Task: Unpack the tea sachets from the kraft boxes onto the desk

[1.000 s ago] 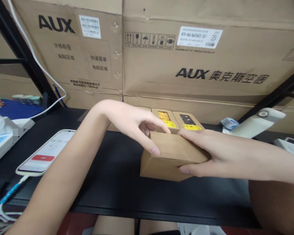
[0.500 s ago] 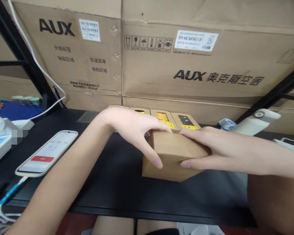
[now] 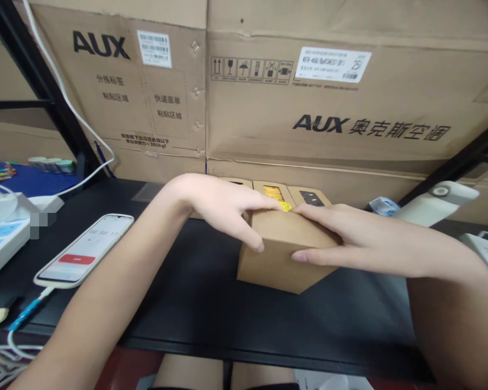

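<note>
A plain brown cardboard box [image 3: 272, 265] stands on the black tabletop, between my two hands. My left hand [image 3: 223, 208] grips its upper left edge, the thumb on the near side and the fingers mostly hidden behind. Across the top right part lies my right hand [image 3: 350, 233], its thumb pressed on the near face and the fingers over the top. Just behind this box sits a row of similar boxes with windows; a middle one [image 3: 261, 188] shows yellow contents, and the right one [image 3: 323, 196] shows dark contents. Their lower parts are hidden.
A phone [image 3: 85, 252] with a running timer lies at the left, plugged into a cable. Farther left is a white device [image 3: 8, 230]. A pale bottle [image 3: 431, 206] leans at the right by a small tissue pack [image 3: 384, 206]. Large cardboard panels [image 3: 248, 124] wall the back.
The held box has moved slightly away from me, toward the windowed boxes, with both hands on it. The view has shifted a little, and the phone timer has advanced.
</note>
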Available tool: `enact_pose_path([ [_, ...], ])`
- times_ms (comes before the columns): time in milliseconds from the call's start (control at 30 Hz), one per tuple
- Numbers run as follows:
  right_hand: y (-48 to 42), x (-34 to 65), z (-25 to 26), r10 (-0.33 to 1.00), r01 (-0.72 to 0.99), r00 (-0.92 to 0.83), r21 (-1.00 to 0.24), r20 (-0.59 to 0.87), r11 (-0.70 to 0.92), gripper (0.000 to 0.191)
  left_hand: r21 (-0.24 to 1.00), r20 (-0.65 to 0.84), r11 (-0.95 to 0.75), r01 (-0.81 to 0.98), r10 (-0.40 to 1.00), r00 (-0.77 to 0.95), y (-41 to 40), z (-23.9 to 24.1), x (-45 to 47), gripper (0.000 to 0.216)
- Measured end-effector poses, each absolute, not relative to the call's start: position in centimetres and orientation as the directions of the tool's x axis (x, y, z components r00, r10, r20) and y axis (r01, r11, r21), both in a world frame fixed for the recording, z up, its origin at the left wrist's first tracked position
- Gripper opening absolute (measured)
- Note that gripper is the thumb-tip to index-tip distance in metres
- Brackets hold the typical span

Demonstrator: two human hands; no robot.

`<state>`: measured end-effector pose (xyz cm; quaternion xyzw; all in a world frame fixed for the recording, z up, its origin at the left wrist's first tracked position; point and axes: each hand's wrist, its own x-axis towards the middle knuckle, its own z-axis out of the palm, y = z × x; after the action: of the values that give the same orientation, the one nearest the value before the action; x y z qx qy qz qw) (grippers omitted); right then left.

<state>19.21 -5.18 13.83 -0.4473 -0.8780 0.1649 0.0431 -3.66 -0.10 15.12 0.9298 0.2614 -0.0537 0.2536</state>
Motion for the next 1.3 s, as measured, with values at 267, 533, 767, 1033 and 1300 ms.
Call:
enact_pose_path([
  [267, -3.8, 18.8, 12.5, 0.83, 0.775, -0.553, -0.317, 0.08, 0.547, 0.053, 0.237, -0.207, -0.775, 0.586, 0.548, 0.81, 0.4, 14.9, -3.4, 0.066],
  [533, -3.5, 18.8, 12.7, 0.83, 0.788, -0.553, -0.276, 0.076, 0.551, 0.052, 0.383, -0.149, -0.75, 0.539, 0.526, 0.837, 0.7, 14.9, -3.9, 0.063],
  [767, -2.4, 20.4, 14.0, 0.871, 0.808, -0.492, -0.376, -0.005, 0.454, 0.05, 0.399, 0.216, -0.677, 0.618, 0.725, 0.654, 2.9, 14.3, -5.2, 0.041],
  [1033, -0.5, 22.5, 14.4, 0.923, 0.742, -0.385, -0.602, -0.024, 0.294, 0.042, 0.217, 0.16, -0.583, 0.783, 0.812, 0.561, 8.2, 10.6, -5.6, 0.024],
  [1300, 0.4, 23.3, 13.5, 0.909, 0.629, -0.374, -0.67, 0.185, 0.395, 0.042, 0.145, 0.021, -0.537, 0.831, 0.841, 0.54, 10.2, 7.6, -4.7, 0.038],
])
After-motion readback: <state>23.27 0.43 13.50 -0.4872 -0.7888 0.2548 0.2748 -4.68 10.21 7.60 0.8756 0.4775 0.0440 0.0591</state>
